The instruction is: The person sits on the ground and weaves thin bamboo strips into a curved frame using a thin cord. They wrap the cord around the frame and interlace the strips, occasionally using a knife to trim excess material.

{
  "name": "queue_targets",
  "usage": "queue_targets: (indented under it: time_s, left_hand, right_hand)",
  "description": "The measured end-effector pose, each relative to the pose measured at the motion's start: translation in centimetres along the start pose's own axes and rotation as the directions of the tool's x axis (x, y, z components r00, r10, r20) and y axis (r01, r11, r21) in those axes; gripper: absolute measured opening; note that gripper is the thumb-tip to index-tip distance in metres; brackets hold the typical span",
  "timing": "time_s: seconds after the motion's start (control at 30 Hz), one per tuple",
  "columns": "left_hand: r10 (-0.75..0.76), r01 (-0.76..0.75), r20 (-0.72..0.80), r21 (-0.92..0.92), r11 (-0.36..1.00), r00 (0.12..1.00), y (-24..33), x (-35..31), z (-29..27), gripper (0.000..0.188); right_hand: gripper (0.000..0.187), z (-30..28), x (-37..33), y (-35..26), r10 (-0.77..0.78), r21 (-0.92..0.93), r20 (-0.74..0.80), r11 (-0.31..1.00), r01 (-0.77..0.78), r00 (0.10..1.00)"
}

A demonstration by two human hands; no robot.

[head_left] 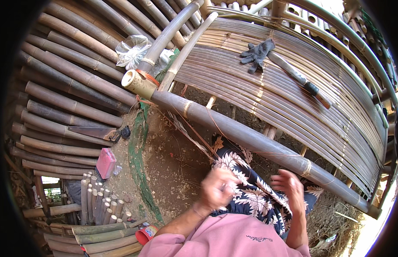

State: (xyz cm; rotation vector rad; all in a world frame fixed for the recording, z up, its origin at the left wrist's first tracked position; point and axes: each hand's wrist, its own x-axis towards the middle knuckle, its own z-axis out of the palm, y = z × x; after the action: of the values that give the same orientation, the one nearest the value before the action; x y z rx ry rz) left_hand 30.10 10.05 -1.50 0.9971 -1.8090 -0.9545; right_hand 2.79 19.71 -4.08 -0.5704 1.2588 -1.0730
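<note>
The slatted bamboo desk filled the upper right, its thin strips running lengthwise; a thick pole bordered its near edge; on the slats, nearer the far edge, lay a grey glove and a long knife, the blade reaching the glove's cuff, the handle pointing toward the right end. Bare earth showed below; green netting crossed it at the left; long bamboo poles lined that side and carried a handsaw; a pink box sat by their ends, near a cluster of short cut bamboo pieces; a clear plastic bag lay outside the desk's left edge. A line of dark script (small and slanting) crossed the pink shirt; a red container bore a coloured label, too small to make out.

Leaf-printed dark cloth covered the person's lap, just short of the desk's near edge, between the hands; the left hand was blurred over its left side, fingers seemingly part-curled, and whether it gripped anything could not be told; the right hand was raised at its right side, loosely open and empty, fingers bent slightly inward.
</note>
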Motion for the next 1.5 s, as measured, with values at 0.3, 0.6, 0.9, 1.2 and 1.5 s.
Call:
queue_targets:
  time_s: [0.3,0.6,0.9,1.2,1.5]
  left_hand:
    - [0.117,0.163,0.746,-0.291,0.943,0.656,3.9,-5.3,9.4,0.017]
    - [-0.358,0.205,0.288,-0.946,-0.252,0.888,-6.5,7.2,1.9,0.073]
    - [-0.809,0.526,0.132,-0.816,0.24,0.573,-5.3,4.7,5.9,0.03]
    - [-0.539,0.752,0.526,-0.412,0.515,0.658,1.6,-2.6,14.3,0.033]
    - [-0.318,0.634,0.848,-0.027,0.773,0.424,1.8,-3.8,11.4,0.032]
  right_hand:
    - [0.042,5.8,2.0,-9.3,0.338,-0.33,0.363,0.918,-0.219,0.868]
    - [0.034,-11.7,-15.2,-5.5,0.055,-0.27,-0.189,0.957,-0.106,0.98]
    - [0.044,-30.4,-33.5,13.6,-0.003,-0.575,-0.818,0.045,-0.817,0.575]
    - [0.05,-0.1,-6.2,1.5,-0.053,-0.188,-0.225,0.982,0.011,0.973]
    - [0.053,2.4,-4.5,2.1,0.261,0.295,-0.059,0.927,-0.233,0.964]
